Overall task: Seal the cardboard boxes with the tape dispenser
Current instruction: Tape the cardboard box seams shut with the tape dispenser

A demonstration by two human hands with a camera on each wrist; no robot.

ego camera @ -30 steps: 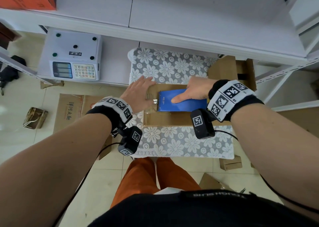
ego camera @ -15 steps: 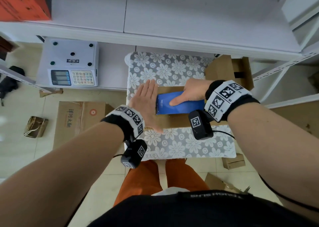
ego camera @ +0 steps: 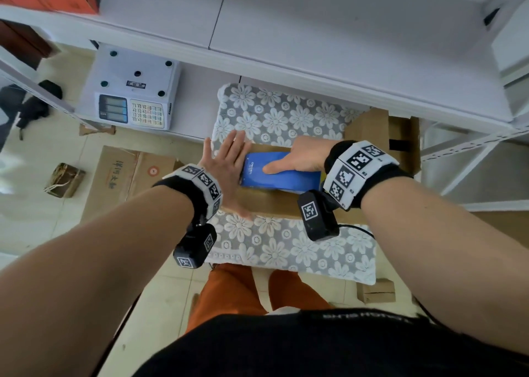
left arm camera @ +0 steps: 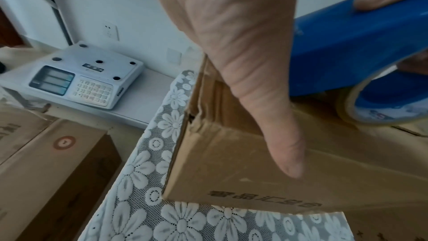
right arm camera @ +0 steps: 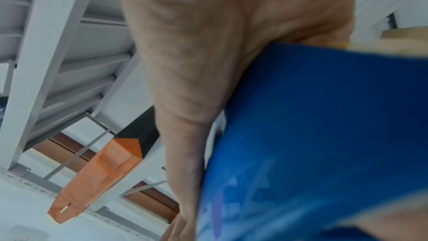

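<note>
A small brown cardboard box (ego camera: 266, 202) (left arm camera: 254, 162) lies on the lace-covered table (ego camera: 286, 250). On its top sits the blue tape dispenser (ego camera: 280, 173) (left arm camera: 356, 47) (right arm camera: 312, 135), with a roll of clear tape (left arm camera: 352, 114) under it. My right hand (ego camera: 300, 159) grips the dispenser, the thumb lying along its top. My left hand (ego camera: 229, 170) lies flat with straight fingers on the box's left end, its thumb (left arm camera: 277, 135) hanging over the near side. The box's top seam is hidden under hands and dispenser.
A white weighing scale (ego camera: 131, 93) stands on a low shelf at the left. Flat cardboard boxes (ego camera: 126, 176) lie on the floor to the left. Another open carton (ego camera: 386, 142) sits at the table's right. A white shelf (ego camera: 286, 33) overhangs the far side.
My left hand has moved from the box's far left corner and now lies flat across its left end. The dispenser in my right hand has stayed near the box's left end.
</note>
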